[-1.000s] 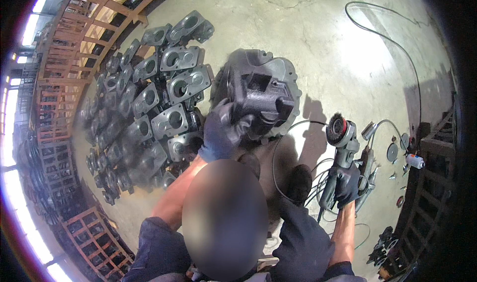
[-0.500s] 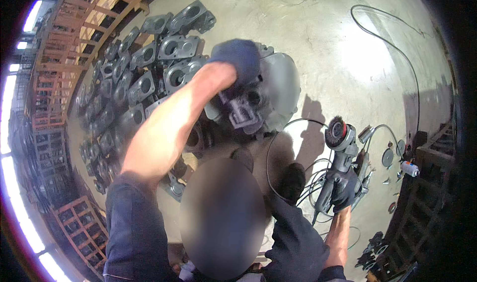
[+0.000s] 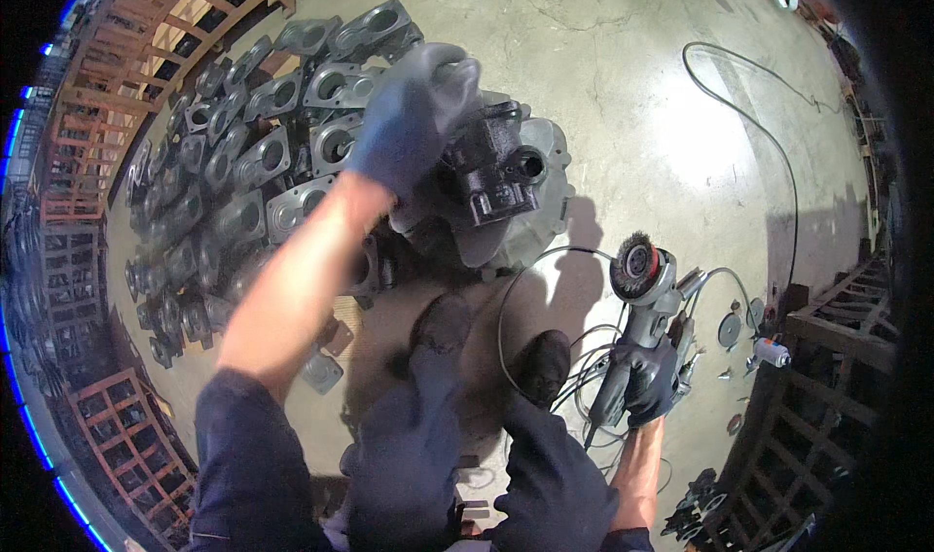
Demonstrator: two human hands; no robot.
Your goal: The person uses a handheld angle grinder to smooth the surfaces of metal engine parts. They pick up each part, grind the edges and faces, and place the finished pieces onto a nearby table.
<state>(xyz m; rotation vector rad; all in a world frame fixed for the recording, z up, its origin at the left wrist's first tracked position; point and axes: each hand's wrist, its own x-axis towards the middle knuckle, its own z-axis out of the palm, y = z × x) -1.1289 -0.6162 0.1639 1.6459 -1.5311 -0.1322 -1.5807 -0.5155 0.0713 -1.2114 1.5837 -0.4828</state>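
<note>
My right hand, in a dark glove, is closed round an angle grinder, held off to the right with its wire brush wheel pointing away from me. A black metal casting with a round port on its side rests on a broad grey metal piece in front of me. Beside the casting's upper left is my gloved left hand. Motion smears its fingers, and whether they touch the casting is unclear.
Rows of grey flanged castings cover the floor at left. Wooden crates line the left edge, and a dark rack stands at right. Hoses and cables loop near my right foot. A spray can and discs lie at right.
My left hand has moved left off the casting's top. The black casting now shows its side port facing right, turned from before. The grinder stays in my right hand.
</note>
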